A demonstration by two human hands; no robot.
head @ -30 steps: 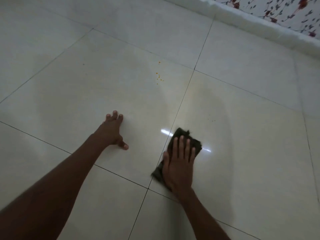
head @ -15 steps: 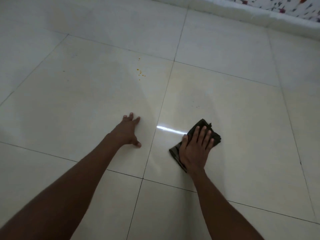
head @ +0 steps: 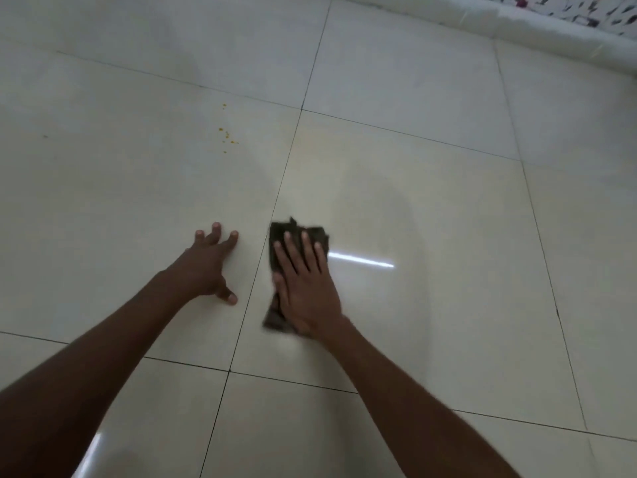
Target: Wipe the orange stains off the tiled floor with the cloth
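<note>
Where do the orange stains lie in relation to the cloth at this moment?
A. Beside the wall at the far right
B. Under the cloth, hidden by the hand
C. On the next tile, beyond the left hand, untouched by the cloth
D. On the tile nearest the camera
C: the orange stains dot the tile across the grout line from the cloth, beyond the left hand, while the right hand presses the cloth flat on its own tile.

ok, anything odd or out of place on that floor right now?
Yes: a scatter of small orange stains sits on the tile beyond the left hand, unwiped. The cloth lies flat under the right hand on the neighbouring tile, across the grout line and clear of the stains. Nothing else stands out.
</note>
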